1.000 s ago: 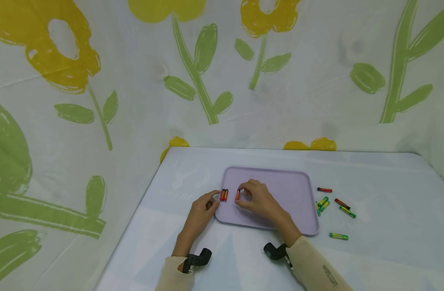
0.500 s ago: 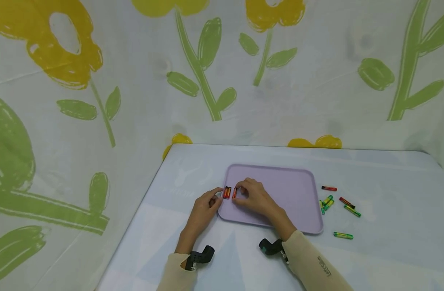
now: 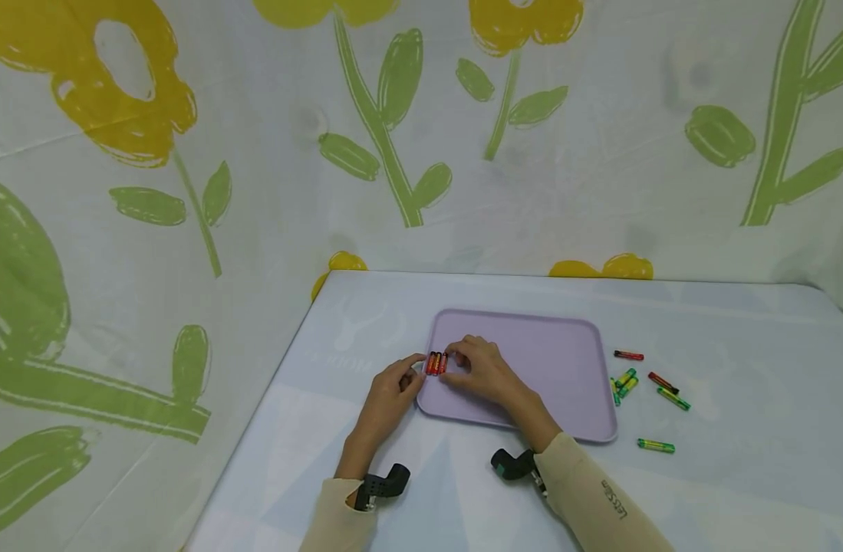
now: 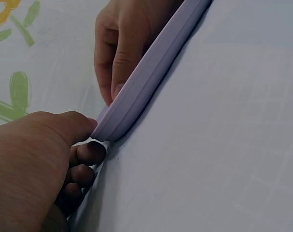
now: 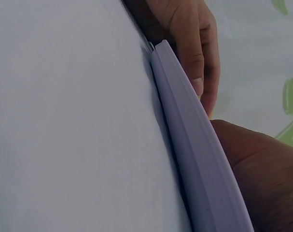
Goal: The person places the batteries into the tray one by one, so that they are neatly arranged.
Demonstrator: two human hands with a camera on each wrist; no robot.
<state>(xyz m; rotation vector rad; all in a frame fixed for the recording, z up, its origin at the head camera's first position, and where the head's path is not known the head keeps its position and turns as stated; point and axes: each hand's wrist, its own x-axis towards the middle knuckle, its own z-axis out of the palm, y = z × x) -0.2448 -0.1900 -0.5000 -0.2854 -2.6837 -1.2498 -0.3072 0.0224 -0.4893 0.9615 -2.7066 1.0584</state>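
A lilac tray (image 3: 531, 372) lies on the table. Just inside its left rim, several red-and-black batteries (image 3: 433, 363) stand side by side in a row. My right hand (image 3: 485, 371) pinches another red battery (image 3: 444, 364) between thumb and index finger, at the right end of that row. From the left, my left hand (image 3: 388, 395) reaches to the tray's left rim, its index finger and thumb close beside the row. In the left wrist view its thumb (image 4: 78, 124) is right at the rim, the lower fingers curled. Both wrist views hide the batteries behind the tray's side (image 5: 192, 140).
Right of the tray lie a red battery (image 3: 629, 355), a second red battery (image 3: 663, 382) and several green-and-yellow batteries (image 3: 627, 382), one of them, a green battery (image 3: 656, 445), nearer the front. Flower-printed cloth (image 3: 255, 153) hangs behind and left of the white table (image 3: 752, 399).
My right hand has moved left across the tray with the pinched battery, closing the gap to the row. The left hand keeps its place at the rim. The head view has shifted slightly.
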